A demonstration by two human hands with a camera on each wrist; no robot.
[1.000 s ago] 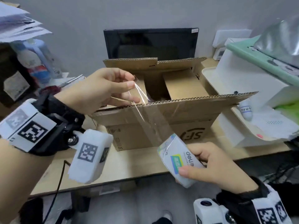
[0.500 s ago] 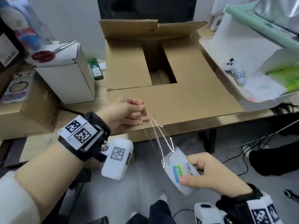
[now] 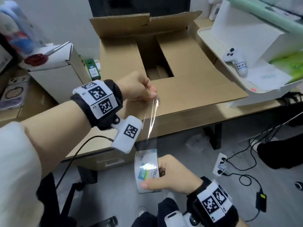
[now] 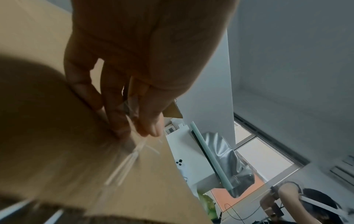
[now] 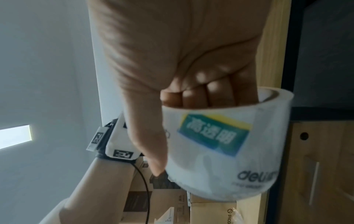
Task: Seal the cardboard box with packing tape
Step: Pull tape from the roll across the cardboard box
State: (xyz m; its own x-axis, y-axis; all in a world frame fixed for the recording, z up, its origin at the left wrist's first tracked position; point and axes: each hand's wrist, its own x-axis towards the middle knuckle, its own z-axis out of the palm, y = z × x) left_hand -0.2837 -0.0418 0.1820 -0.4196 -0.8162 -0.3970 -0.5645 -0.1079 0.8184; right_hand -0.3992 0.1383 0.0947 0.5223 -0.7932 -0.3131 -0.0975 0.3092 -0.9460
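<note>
A brown cardboard box stands on the wooden table with its flaps partly folded, leaving a rectangular gap in the middle of the top. My left hand pinches the free end of a clear tape strip over the box's near flap; in the left wrist view the left hand has thumb and fingers closed on the tape strip. My right hand grips the tape roll below the table edge, fingers through its core. The tape roll carries a green and yellow label.
A white box with red scissors stands left of the cardboard box. A white tray with a game controller sits at the right. A dark monitor stands behind. A power strip and cables lie on the floor.
My view has tilted down onto the box top. The left hand has carried the tape end down to the near flap, and the right hand has drawn the roll lower, lengthening the strip.
</note>
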